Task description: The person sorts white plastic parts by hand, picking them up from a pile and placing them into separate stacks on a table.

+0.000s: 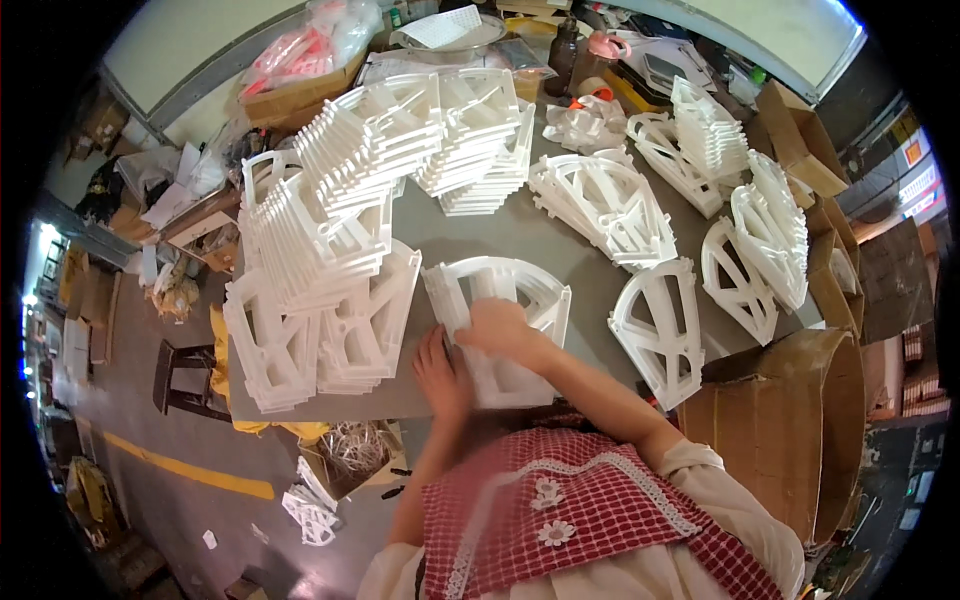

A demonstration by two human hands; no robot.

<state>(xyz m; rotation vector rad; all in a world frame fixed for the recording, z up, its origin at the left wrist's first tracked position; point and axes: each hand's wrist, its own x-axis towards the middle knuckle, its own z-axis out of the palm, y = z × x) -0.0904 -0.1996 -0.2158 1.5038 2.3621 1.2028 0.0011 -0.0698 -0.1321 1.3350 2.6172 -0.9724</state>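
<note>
A white fan-shaped plastic frame (545, 290) lies on the grey table in front of me. My right hand (497, 328) is closed over its middle-left part; what the fingers grip, if anything, is hidden beneath them. My left hand (442, 375) rests at the frame's left edge with its fingers stretched forward. A thin dark edge shows beside its fingertips, too small to name. Overlapping stacks of similar white frames (345, 160) stand to the left and far left. To the right are a single frame (660, 325) and a fanned pile (605, 205).
Cardboard boxes (770, 420) line the table's right side. At the back are a dark bottle (563, 45), crumpled plastic (585, 125) and a box of bagged pink items (310, 60). Below the left table edge sits an open carton (355, 450) of thin scraps. A dark stool (190, 378) stands farther left.
</note>
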